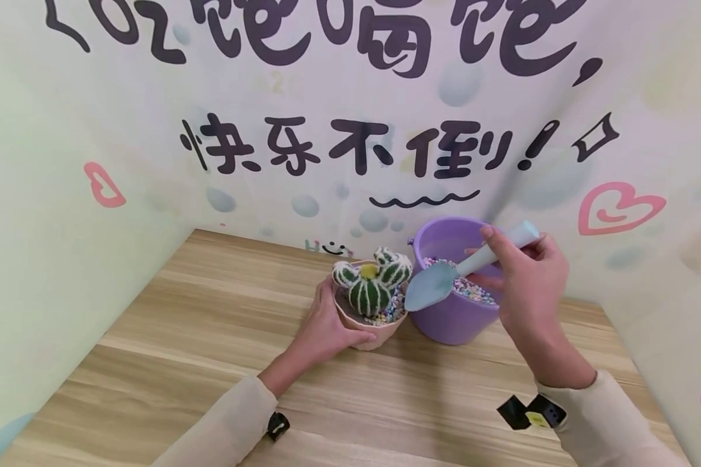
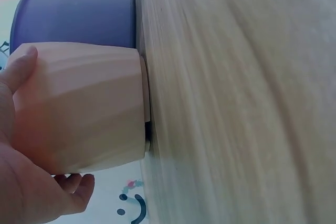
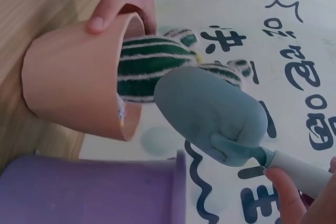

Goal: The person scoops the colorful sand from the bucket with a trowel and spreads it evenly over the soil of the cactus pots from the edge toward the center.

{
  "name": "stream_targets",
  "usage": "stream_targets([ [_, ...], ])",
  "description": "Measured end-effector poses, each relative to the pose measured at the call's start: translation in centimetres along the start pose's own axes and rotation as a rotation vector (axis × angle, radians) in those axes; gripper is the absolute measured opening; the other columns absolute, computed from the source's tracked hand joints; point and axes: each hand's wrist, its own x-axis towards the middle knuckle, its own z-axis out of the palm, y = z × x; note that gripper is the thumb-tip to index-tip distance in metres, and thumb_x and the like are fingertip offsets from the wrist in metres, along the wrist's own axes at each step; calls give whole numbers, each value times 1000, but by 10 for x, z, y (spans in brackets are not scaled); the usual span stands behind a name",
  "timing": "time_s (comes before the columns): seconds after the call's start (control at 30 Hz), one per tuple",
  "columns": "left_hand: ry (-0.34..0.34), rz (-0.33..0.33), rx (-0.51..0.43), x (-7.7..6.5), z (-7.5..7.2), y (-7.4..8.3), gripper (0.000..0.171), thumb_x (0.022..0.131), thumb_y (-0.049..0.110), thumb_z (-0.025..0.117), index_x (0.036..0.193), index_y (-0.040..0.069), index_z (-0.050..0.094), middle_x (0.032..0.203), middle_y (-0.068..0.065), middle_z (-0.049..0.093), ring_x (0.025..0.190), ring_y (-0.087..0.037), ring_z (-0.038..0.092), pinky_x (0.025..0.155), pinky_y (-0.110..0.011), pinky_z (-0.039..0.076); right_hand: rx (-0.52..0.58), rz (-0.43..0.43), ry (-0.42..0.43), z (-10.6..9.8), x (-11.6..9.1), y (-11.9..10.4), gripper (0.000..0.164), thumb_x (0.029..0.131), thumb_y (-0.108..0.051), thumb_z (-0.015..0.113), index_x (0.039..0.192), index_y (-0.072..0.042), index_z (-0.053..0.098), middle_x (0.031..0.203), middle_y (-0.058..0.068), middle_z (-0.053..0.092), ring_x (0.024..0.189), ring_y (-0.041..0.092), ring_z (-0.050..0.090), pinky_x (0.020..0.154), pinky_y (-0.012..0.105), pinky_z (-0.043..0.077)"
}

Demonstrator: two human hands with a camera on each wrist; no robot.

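A peach-coloured flower pot point(image 1: 381, 336) stands on the wooden table, holding a green cactus point(image 1: 369, 298) with fuzzy white stripes and a yellow top. Colourful pebbles point(image 1: 393, 310) lie around the cactus on its right side; the left side shows a darker surface. My left hand point(image 1: 321, 329) grips the pot, thumb across the front and fingers behind. Pinched by its pale handle, a light blue garden trowel point(image 1: 432, 287) is in my right hand point(image 1: 534, 279). Its blade hangs between the cactus and a purple bucket point(image 1: 452, 324), tip close to the pot's rim.
More small pebbles point(image 1: 473, 292) fill the lower part of the bucket, which stands right beside the pot. A printed cloth backdrop point(image 1: 304, 84) rises just behind both. Wooden tabletop point(image 1: 169, 357) stretches left and toward the front.
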Motion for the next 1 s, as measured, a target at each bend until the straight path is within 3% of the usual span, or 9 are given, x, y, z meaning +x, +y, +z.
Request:
stream_targets([
  [0.17,-58,17,-43,7,-6,-4,137,53,43,95,156,23,7,152,-11,21,137,-31,32,113,-50,31,12,6,25,-3,12,-6,46,68,-18,89,95,0,56,88,12,62,70,26,73,51,42,56],
  [0.43,-219,225,-173,27,-19,-10,128,55,27,96,153,26,15,150,-4,31,137,-22,36,116,-43,27,61,16,49,-8,29,-8,48,64,-19,91,95,0,60,90,12,65,69,27,72,50,44,55],
  [0.53,-259,267,-234,30,-20,-12,125,57,22,96,153,26,17,150,-1,35,136,-18,39,117,-40,26,106,30,48,-11,35,-8,50,62,-18,92,95,1,59,92,13,64,72,31,73,50,46,55],
  [0.63,-257,255,-241,30,-20,-12,124,57,22,96,154,24,19,149,1,37,135,-18,40,116,-40,27,142,39,44,-15,41,-10,50,62,-17,92,97,1,60,92,13,66,71,32,72,51,47,55],
  [0.87,-242,166,-212,26,-19,-9,121,57,25,95,152,31,19,147,4,37,134,-15,41,115,-38,29,200,29,28,-25,55,-15,45,66,-14,90,100,0,62,85,12,70,69,32,72,52,44,56],
  [1.0,-228,163,-222,25,-17,-8,120,58,23,95,152,27,21,147,3,38,133,-16,42,114,-39,31,205,28,13,-30,61,-15,43,70,-14,88,102,-1,61,85,12,70,71,32,72,54,44,57],
])
